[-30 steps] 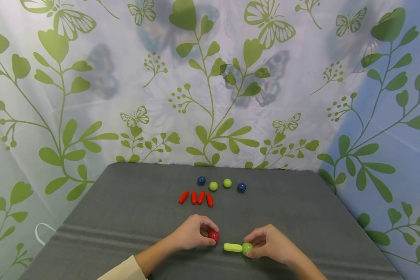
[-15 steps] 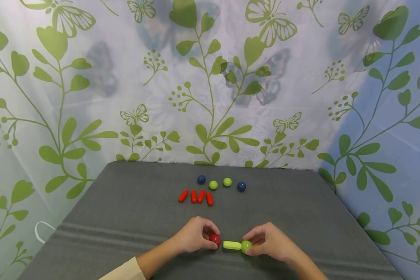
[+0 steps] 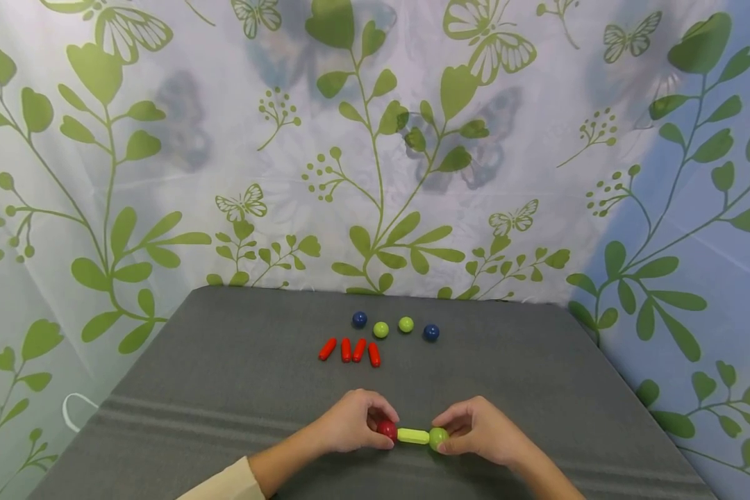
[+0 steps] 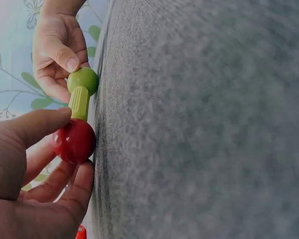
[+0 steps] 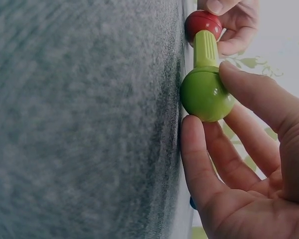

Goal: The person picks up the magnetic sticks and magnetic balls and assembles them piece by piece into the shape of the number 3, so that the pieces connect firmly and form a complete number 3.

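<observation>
My left hand [image 3: 357,422] pinches a shiny red ball [image 4: 75,141] between thumb and fingers, low over the grey cloth. Across from it, my right hand [image 3: 482,432] pinches a green ball [image 5: 206,95] the same way. Between the two balls lies a ribbed yellow-green rod [image 3: 413,436]. One end of the rod joins the green ball; the other end meets the red ball, as both wrist views show. The three pieces form one straight line.
Farther back on the grey table [image 3: 256,354] lie several red rods [image 3: 346,350]. Behind them sit two dark blue balls [image 3: 431,333] and two lime balls [image 3: 380,330]. A leaf-and-butterfly curtain [image 3: 375,173] hangs beyond the table's far edge.
The red ball in my left hand has moved right until it meets the rod's free end. My right hand has shifted slightly left with the green ball and rod.
</observation>
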The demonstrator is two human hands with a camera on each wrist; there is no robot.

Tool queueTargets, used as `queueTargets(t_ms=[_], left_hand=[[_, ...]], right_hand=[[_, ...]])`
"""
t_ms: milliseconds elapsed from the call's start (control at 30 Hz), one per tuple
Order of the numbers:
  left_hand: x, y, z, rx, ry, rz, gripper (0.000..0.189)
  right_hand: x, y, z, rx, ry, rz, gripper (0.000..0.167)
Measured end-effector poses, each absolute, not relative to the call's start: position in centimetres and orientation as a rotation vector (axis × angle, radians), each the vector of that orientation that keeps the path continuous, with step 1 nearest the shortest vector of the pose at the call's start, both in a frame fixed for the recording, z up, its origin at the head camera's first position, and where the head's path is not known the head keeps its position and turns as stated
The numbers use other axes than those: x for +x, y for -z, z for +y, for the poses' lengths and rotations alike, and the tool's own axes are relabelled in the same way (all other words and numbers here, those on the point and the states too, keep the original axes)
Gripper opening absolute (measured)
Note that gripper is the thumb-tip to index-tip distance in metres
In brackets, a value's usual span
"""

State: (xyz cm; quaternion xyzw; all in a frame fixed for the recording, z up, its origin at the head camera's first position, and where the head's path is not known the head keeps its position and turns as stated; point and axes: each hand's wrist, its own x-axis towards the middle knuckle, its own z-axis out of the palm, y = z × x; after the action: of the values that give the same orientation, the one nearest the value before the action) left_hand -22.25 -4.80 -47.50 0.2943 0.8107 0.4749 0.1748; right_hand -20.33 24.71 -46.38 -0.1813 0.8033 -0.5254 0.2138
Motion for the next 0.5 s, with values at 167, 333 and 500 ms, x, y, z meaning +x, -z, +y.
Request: queueTargets(t_ms=[167, 333, 500], left_hand=[[-22.5, 47.4, -4.2, 0.889, -1.292, 2.317, 0.025], [-22.7, 47.4, -3.4, 0.931, -1.287, 2.302, 0.023], [-23.0, 47.5, -2.7, 0.969, -1.298, 2.271, 0.022]], right_hand=[[-20.4, 46.3, 24.7, -0.494, 1.464, 2.223, 0.034], [-20.4, 46.2, 24.9, -0.498, 1.485, 2.208, 0.036], [-20.6, 46.1, 25.0, -0.521, 1.487, 2.224, 0.038]])
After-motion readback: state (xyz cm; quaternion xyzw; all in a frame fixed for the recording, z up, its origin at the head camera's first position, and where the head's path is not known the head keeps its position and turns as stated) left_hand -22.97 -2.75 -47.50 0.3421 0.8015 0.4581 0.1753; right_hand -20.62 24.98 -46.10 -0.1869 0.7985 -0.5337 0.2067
